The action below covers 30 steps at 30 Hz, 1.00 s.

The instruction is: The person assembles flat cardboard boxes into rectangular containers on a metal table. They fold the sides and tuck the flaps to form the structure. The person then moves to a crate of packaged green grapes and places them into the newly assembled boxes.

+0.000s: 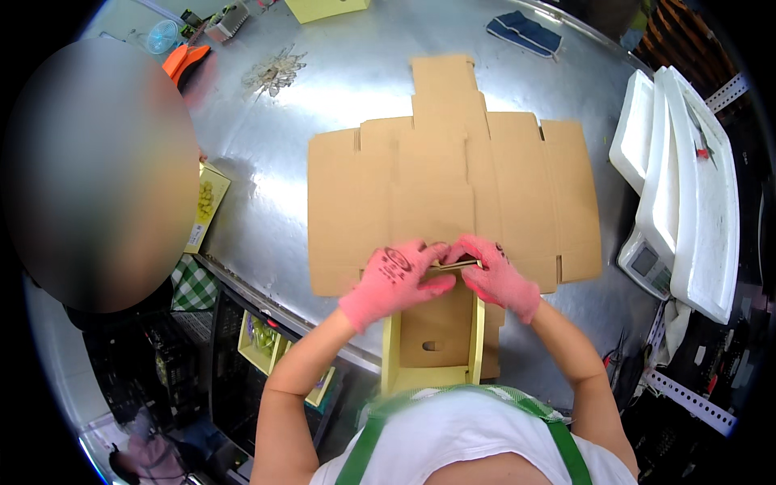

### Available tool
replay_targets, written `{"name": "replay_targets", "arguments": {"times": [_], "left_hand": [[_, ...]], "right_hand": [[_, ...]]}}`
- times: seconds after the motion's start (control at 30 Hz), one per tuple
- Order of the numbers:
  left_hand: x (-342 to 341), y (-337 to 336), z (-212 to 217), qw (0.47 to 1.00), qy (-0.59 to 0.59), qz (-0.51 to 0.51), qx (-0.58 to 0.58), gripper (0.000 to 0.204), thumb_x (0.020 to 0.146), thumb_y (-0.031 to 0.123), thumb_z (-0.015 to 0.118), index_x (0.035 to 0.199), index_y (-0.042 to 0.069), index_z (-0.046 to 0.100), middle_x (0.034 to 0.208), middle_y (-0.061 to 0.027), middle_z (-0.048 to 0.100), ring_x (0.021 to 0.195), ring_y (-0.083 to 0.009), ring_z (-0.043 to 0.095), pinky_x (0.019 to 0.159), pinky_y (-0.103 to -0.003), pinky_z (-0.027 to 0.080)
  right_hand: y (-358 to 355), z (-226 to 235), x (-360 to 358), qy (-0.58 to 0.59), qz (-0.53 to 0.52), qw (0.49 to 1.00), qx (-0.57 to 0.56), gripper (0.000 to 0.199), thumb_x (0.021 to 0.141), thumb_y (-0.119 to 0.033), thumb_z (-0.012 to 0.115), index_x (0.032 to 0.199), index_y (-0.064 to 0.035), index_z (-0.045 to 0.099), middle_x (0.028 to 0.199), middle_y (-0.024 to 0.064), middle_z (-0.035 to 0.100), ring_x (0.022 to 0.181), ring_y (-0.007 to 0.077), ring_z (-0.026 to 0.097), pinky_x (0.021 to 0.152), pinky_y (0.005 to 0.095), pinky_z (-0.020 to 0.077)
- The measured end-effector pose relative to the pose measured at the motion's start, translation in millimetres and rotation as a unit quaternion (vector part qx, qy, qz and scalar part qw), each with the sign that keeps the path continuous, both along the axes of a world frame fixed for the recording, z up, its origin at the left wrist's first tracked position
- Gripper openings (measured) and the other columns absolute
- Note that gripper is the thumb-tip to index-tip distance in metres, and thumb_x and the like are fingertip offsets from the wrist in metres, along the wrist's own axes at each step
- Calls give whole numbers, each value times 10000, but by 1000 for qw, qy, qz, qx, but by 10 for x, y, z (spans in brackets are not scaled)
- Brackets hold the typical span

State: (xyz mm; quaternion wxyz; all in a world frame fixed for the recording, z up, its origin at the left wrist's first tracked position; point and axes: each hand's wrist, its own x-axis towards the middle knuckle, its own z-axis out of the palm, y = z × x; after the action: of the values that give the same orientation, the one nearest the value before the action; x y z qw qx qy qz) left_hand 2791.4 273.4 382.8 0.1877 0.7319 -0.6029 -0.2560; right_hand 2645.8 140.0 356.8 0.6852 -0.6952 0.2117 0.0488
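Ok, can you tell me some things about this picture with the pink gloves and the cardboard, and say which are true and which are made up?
1. Both hands wear pink gloves. True: the left hand and right hand are both gloved in pink.
2. The flat cardboard sheet lies on a wooden table. False: it lies on a shiny metal table.
3. The hands meet at the near edge of the cardboard sheet. True.
4. White foam trays are stacked on the person's left. False: they are on the right.
5. A folded blue cloth lies at the far side of the table. True.
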Motion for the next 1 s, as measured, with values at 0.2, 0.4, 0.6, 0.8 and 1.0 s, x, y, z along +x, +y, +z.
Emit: {"name": "replay_targets", "arguments": {"times": [0.2, 0.4, 0.6, 0.8, 1.0], "left_hand": [[-26, -9, -157, 993, -102, -60, -8, 188, 815, 302, 556, 947, 170, 539, 811, -66, 539, 713, -246, 593, 566, -375, 456], [-84, 92, -112, 992, -120, -31, -34, 206, 855, 363, 512, 885, 162, 546, 799, -53, 526, 692, -217, 589, 613, -348, 443], [-3, 173, -232, 991, -93, 3, -93, 206, 857, 335, 498, 836, 144, 572, 768, -55, 551, 702, -215, 596, 610, -349, 440], [-9, 130, -260, 987, -64, 73, -125, 175, 815, 297, 569, 834, 125, 597, 801, -39, 588, 783, -216, 580, 689, -349, 438], [-2, 286, -316, 925, -11, 189, -328, 170, 772, 267, 611, 806, 101, 603, 801, -68, 564, 739, -256, 564, 685, -340, 434]], "right_hand": [[13, -56, -46, -39, -74, 990, 113, 660, 856, -92, 539, 1404, -151, 176, 1217, 82, 412, 1122, 183, 407, 882, 277, 403], [-416, -466, 343, -85, -296, 943, 122, 659, 909, -447, 410, 1363, -19, 196, 1255, 102, 447, 1175, 214, 417, 986, 357, 332], [-548, -392, 456, -147, -177, 896, 380, 588, 895, -516, 377, 1179, -6, 451, 961, 18, 586, 921, 127, 522, 816, 276, 404], [-287, 68, 117, -162, -25, 986, -41, 424, 893, -397, 446, 831, -4, 595, 837, 71, 558, 805, 153, 493, 751, 274, 375], [-87, 200, 43, -148, -88, 983, 67, 324, 884, -311, 490, 862, -2, 586, 927, 76, 577, 913, 167, 514, 849, 293, 375]]}}
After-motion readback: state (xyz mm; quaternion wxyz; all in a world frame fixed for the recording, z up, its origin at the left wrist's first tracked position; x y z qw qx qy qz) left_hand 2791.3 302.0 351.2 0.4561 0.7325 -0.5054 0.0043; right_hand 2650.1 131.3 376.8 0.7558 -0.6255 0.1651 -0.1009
